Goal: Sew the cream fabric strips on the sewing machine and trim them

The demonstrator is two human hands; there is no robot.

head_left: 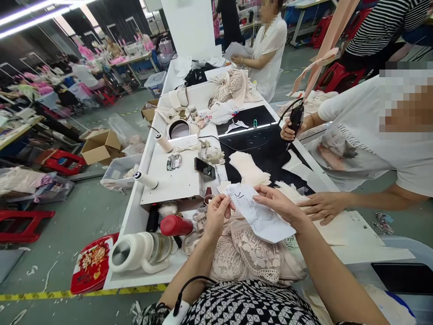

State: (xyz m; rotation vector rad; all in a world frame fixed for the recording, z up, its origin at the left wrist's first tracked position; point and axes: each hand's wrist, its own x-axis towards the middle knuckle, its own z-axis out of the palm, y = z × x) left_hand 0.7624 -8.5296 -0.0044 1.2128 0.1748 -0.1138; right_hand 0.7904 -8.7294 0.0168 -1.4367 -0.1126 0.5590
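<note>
My left hand (219, 213) pinches the left edge of a white paper piece (259, 214) with handwriting and drawn lines on it. On the paper's upper right edge lies my right hand (275, 204), its thumb and fingers closed on the paper. Below both hands, beige lace garments (257, 253) are heaped at the table's near edge. Just beyond the paper, cream fabric pieces (248, 167) rest on black material (260, 153).
At the right a person's hand (324, 206) lies flat on cream pieces, and the other holds a black device (297, 118). A red-lidded jar (176, 225), a white kettle (135, 253), a phone (204, 168) and thread cones (146, 179) stand or lie at the left.
</note>
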